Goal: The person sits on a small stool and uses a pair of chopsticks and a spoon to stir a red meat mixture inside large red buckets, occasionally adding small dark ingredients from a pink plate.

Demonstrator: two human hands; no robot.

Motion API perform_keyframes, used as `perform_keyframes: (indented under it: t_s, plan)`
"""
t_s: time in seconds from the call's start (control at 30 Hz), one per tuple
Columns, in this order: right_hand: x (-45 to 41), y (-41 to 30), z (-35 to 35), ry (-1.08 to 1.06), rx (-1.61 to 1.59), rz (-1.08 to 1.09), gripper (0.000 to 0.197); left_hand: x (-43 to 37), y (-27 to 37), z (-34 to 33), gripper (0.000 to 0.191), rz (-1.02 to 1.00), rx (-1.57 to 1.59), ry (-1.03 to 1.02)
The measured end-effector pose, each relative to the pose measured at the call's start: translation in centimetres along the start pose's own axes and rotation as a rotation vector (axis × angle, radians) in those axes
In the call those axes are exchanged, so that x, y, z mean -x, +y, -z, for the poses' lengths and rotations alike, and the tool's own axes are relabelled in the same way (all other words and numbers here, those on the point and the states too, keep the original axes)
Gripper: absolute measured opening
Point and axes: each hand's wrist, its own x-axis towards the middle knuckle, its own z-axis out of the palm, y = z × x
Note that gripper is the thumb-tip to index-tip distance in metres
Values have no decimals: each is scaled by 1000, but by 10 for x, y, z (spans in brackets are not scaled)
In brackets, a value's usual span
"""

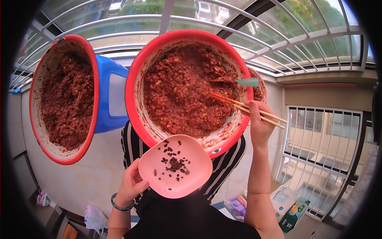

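My left hand (130, 182) holds a pink plate (194, 179) by its left side, in front of my chest. Small dark beans or seeds (174, 164) lie scattered over the plate, with a darker clump in the middle. My right hand (260, 119) grips a pair of wooden chopsticks (265, 115), whose reddened tips touch a chunky red-brown mash (185, 92). That mash fills a large red-rimmed basin (135, 104) before me. Stuck in the mash at the right is a utensil with a pale green handle (247, 82); its far end is buried.
At the left, another red-rimmed basin (35, 125) of darker mash (70, 104) rests by a blue plastic stool (112, 125). A third container (264, 86) shows partly behind the right rim. White window bars (143, 18) run along the far side. Boxes (294, 213) stand low at right.
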Motion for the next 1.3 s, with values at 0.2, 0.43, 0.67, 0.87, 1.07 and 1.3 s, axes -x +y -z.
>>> perform_keyframes:
  t_s: [0.2, 0.43, 0.67, 0.87, 1.07, 1.3]
  plan:
    - [8, 1, 0, -73, 57, 37, 10, 0, -1, 1, 60, 15, -4, -8]
    - [19, -4, 4, -78, 99, 21, 8, 1, -1, 0, 59, 40, -3, 2]
    - [23, 0, 4, -6, 63, 66, 8, -1, -1, -1, 59, 29, -6, 7]
    - [21, 3, 1, 32, 69, 76, 9, 0, 0, -1, 58, 34, -1, 1]
    - [19, 5, 0, 59, 91, 81, 11, 0, 1, -1, 57, 29, -10, -3]
    - [14, 2, 9, 155, 139, 113, 13, 1, 3, 0, 58, 41, 10, -2]
